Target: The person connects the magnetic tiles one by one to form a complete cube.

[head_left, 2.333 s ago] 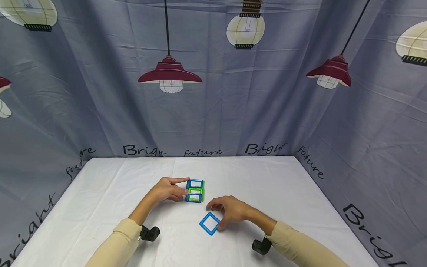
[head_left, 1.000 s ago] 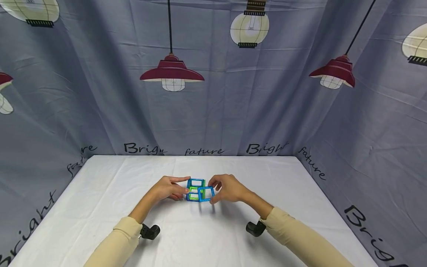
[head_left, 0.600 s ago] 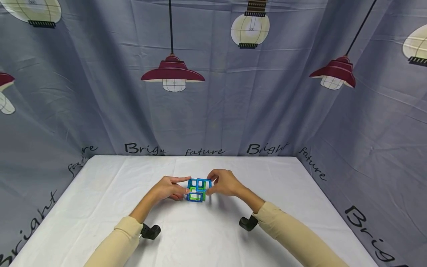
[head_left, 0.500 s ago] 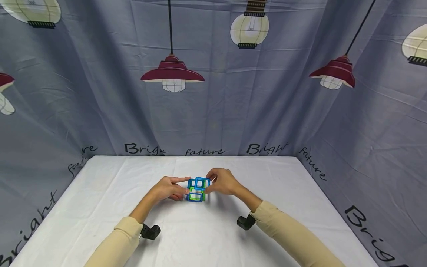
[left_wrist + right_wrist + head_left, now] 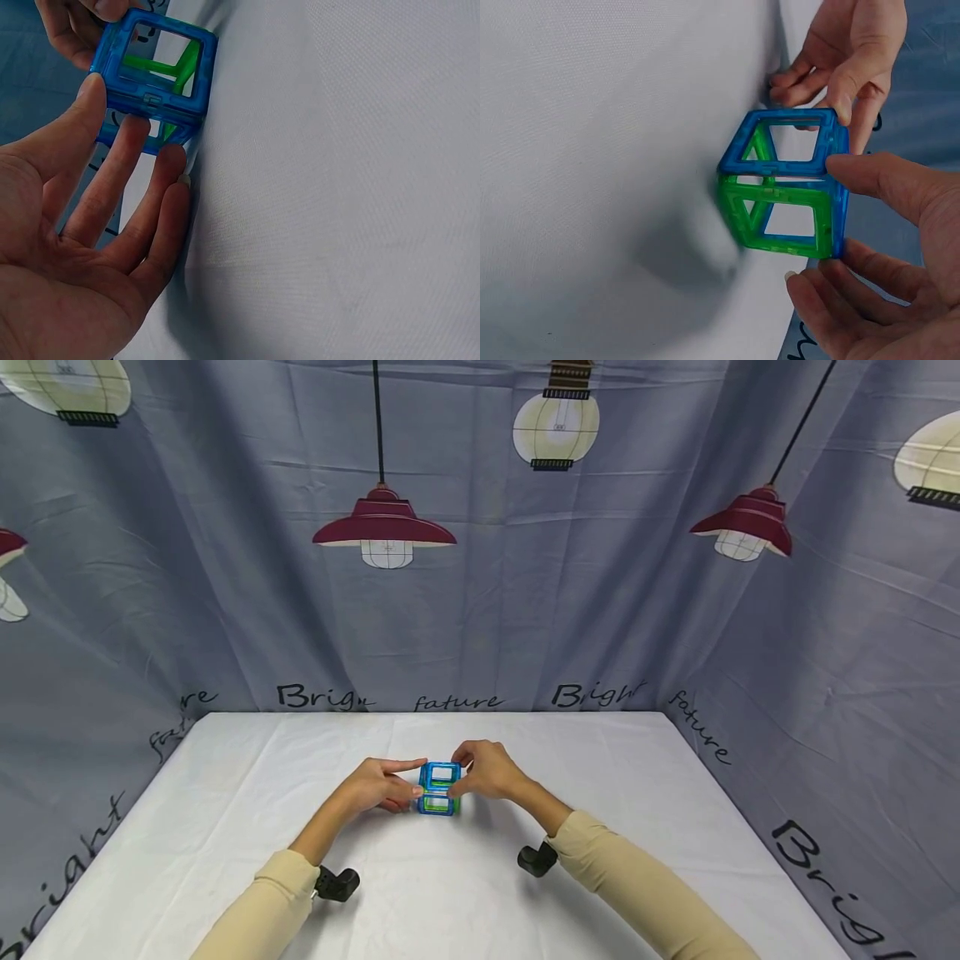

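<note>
In the head view, a small cube of blue and green magnetic tiles (image 5: 437, 812) stands on the white tabletop. My left hand (image 5: 381, 787) holds its left side, with the index finger reaching along to the far corner. A blue square magnetic tile (image 5: 441, 766) lies over the cube's top, and my right hand (image 5: 489, 770) pinches it at the right side. In the right wrist view, thumb and fingertips of that hand grip opposite edges of the blue tile, beside a green side tile (image 5: 780, 246). In the left wrist view, the left thumb and fingers touch a blue face.
A white cloth (image 5: 420, 893) covers the table. Behind and beside it hangs a grey curtain (image 5: 465, 610) printed with lamps and lettering. Each forearm carries a black wrist camera, one on the left (image 5: 337, 885) and one on the right (image 5: 537, 860).
My right hand has picked the blue tile up off the tabletop, carried it away from me and to the left, and brought it onto the cube's top. The left hand stays at the cube.
</note>
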A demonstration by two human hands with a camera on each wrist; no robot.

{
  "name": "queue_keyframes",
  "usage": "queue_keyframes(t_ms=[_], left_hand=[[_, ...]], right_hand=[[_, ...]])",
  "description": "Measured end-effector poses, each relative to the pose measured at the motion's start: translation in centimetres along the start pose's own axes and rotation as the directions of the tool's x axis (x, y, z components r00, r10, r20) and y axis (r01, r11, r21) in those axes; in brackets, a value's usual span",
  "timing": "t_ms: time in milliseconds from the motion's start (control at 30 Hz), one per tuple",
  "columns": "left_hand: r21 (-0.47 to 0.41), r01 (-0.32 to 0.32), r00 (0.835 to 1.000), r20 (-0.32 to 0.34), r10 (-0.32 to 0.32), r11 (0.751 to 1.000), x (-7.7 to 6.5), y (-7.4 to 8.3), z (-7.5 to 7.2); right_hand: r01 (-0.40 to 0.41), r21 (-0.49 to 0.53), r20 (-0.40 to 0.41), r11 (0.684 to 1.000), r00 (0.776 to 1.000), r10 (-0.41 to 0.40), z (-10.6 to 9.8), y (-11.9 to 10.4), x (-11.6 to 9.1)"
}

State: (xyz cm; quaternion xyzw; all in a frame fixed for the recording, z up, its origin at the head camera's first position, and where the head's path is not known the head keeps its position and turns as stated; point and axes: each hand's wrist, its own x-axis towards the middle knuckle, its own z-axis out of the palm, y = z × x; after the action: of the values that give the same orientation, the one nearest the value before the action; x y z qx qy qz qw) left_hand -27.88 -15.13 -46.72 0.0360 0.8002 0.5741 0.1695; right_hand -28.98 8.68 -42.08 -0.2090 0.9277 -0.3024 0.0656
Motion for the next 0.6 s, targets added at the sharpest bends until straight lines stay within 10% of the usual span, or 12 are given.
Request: queue_keyframes(t_ms=[600], left_hand=[[0.038, -0.003, 0.999, 0.046, 0.001, 0.999, 0.00, 0.19, -0.36]], right_hand=[[-0.027, 0.047, -0.005, 0.999, 1.000, 0.027, -0.24, 0.12, -0.69]])
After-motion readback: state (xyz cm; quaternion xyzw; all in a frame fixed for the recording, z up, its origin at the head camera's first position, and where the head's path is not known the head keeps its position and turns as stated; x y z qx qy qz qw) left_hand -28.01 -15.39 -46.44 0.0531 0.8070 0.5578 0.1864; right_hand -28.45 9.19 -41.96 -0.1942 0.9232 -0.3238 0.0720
